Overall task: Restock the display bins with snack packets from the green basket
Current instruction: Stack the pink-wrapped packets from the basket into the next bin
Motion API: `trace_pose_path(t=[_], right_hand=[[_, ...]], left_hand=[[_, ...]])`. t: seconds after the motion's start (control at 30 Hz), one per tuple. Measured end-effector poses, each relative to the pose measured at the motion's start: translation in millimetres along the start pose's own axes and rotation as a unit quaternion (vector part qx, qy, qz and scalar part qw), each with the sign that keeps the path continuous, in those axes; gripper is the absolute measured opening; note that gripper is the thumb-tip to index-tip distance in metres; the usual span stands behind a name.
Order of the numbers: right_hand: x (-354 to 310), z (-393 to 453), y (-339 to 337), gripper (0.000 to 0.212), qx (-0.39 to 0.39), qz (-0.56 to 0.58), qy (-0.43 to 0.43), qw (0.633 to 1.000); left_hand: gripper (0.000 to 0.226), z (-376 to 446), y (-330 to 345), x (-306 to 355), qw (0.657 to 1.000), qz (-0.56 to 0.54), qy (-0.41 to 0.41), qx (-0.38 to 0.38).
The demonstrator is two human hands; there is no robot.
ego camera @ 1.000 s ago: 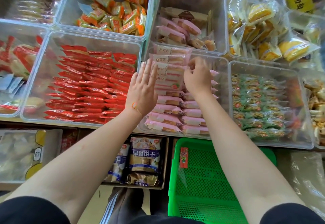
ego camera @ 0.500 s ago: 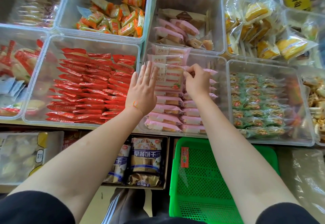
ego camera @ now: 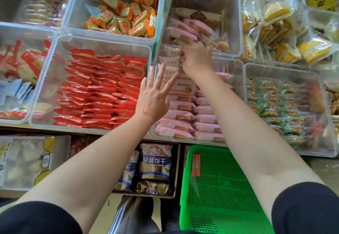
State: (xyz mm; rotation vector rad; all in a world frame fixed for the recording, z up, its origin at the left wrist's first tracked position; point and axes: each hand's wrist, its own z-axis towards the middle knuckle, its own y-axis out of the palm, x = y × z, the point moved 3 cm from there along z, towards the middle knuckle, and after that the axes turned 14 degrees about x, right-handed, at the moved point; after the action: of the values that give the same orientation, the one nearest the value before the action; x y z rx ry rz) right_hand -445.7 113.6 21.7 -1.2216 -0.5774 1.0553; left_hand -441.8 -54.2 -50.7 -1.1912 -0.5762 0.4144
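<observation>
Right hand pinches pink packets at the far end of the middle bin, long axes left-right. Left hand, fingers straight, steadies the row's left side. Right is nearer. Green basket looks nearly empty.

The bin of stacked packets sits in the front row, between the bin of flat sachets on its left and another filled bin on its right. The basket stands before it, seemingly lower down.
</observation>
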Motion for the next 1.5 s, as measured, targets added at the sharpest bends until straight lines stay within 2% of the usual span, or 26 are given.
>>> trace_pose_path(t=[0.23,0.43,0.6,0.7,0.9,1.07,1.23,1.33,1.5], right_hand=[[18.0,-7.5,0.0,0.014,-0.025,0.01,0.021,0.999],[22.0,-7.5,-11.2,0.022,0.049,0.032,0.051,0.997],[12.9,-7.4,-5.6,0.024,-0.003,0.019,0.021,1.0],[8.3,-8.2,-1.4,0.026,-0.012,0.006,0.02,1.0],[4.8,-3.0,-6.4,0.029,-0.013,-0.061,-0.053,0.997],[3.0,-3.8,-7.7,0.034,0.007,-0.108,-0.078,0.991],[-7.9,-9.0,-2.3,0.03,-0.022,-0.116,-0.106,0.987],[-7.9,-7.3,-3.0,0.029,-0.038,-0.137,-0.097,0.985],[-7.5,-1.9,-3.9,0.029,-0.057,-0.157,-0.084,0.982]], left_hand=[[0.091,-0.4,-1.1,0.7,1.0,0.004,0.008,-0.002],[0.088,-0.4,-1.6,0.7,1.0,0.004,0.005,-0.02],[0.088,-0.2,-2.7,1.2,1.0,0.003,0.005,-0.018],[0.087,-0.7,-2.2,1.1,1.0,0.005,0.007,-0.02],[0.087,-0.1,-0.9,0.8,1.0,-0.002,0.008,-0.007],[0.078,-2.2,-4.4,-1.5,0.996,-0.078,-0.029,0.039],[0.071,-1.5,-6.5,-2.8,0.984,-0.141,-0.057,0.092],[0.057,-2.6,-6.6,-4.2,0.98,-0.152,-0.085,0.091],[0.049,0.0,-6.2,-4.2,0.984,-0.138,-0.09,0.072]])
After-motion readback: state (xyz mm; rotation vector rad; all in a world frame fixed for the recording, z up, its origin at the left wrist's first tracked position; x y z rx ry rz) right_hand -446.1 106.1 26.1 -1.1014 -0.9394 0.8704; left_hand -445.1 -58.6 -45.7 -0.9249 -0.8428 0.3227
